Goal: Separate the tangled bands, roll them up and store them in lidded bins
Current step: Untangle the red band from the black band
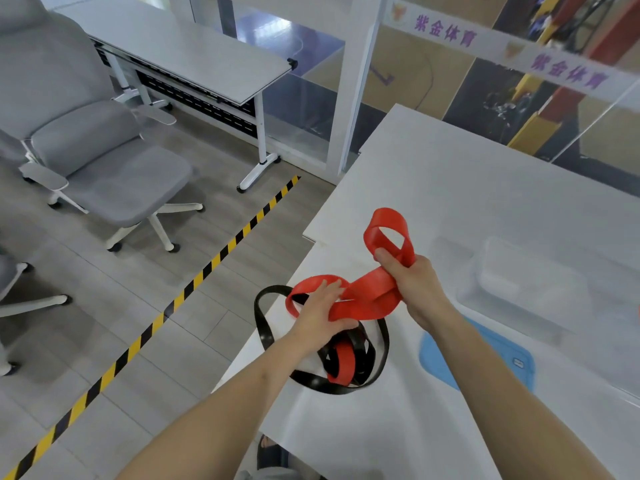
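A wide red band (372,296) is lifted above the white table (450,188), twisted into loops. My right hand (410,282) is shut on the red band, one loop sticking up past the fist. My left hand (320,315) grips a lower stretch of the same band, fingers laid flat over it. Below my hands a narrow black band (325,382) lies tangled on the table's left edge, wound around a further piece of red band (344,360). One black loop hangs out over the edge.
A clear plastic bin (530,285) stands on the table to the right. A blue lid (440,362) lies flat beneath my right forearm. To the left are the floor with yellow-black tape (207,268), a grey office chair (97,161) and a white desk (194,60).
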The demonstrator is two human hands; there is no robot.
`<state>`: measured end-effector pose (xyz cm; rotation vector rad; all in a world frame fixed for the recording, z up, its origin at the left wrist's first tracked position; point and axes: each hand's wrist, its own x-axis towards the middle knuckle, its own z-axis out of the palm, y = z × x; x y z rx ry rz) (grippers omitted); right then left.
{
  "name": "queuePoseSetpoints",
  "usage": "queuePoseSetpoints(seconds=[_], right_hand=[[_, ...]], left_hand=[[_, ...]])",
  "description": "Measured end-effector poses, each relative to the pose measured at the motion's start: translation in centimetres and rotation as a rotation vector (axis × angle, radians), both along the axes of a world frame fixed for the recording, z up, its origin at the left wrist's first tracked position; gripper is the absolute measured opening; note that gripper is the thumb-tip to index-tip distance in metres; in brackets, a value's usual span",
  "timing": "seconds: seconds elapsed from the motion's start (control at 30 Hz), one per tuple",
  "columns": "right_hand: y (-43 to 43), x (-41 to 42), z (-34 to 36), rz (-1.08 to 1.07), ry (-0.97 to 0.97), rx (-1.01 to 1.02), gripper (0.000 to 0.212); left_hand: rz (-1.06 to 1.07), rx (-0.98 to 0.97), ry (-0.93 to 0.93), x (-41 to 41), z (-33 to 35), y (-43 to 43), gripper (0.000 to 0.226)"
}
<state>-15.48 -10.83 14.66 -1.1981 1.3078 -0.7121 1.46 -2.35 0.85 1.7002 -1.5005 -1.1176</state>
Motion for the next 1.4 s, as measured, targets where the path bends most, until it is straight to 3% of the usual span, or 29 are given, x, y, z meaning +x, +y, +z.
queuePoseSetpoints(seconds=[0.13,0.2,0.3,0.37,0.47,0.57,0.73,0.87,1.0,1.13,1.27,1.4], right_hand=[[-0.7,-1.1,1.0,-0.107,-0.048,0.016,0.024],[-1.0,-1.6,1.1,-0.140,-0.034,-0.001,0.023],[-1.5,-2.3,0.7,-0.192,-0.001,-0.037,0.024],[-1.8,-2.7,0.0,-0.188,0.155,-0.144,0.023],[-2.0,-3.1,-1.6,-0.034,0.425,-0.281,0.039],[-1.3,-2.9,-3.2,0.239,0.498,-0.304,0.066],[0.9,-2.6,-4.7,0.297,0.218,-0.070,0.051],[2.3,-2.0,-5.4,0.198,0.023,-0.045,0.043],[2.8,-2.1,-5.7,0.206,-0.136,0.021,0.051],[3.7,-1.2,-5.6,0.184,-0.117,0.014,0.061],[4.0,0.1,-5.6,-0.072,-0.099,-0.045,0.038],[4.3,0.2,-5.9,-0.076,-0.120,-0.028,0.028]], left_hand=[[-0.031,0.059,0.050,-0.5,1.8,0.0,0.043],[-0.045,0.076,0.038,-0.5,1.9,0.7,0.039],[0.028,0.118,0.162,0.0,1.7,1.3,0.046],[0.110,0.119,0.273,0.3,1.8,1.3,0.038],[0.186,0.086,0.383,0.5,2.7,1.1,0.026],[0.214,0.044,0.504,0.3,4.2,0.6,0.023],[0.358,-0.051,0.622,0.3,6.4,-1.3,0.016],[0.410,-0.018,0.640,-0.6,7.5,-2.9,0.013],[0.388,0.017,0.614,-0.8,8.5,-4.0,0.015],[0.397,0.037,0.576,-1.0,9.5,-4.9,0.021],[0.348,0.026,0.514,-1.4,10.1,-5.0,0.018],[0.310,-0.018,0.477,-0.5,10.0,-4.7,0.018]])
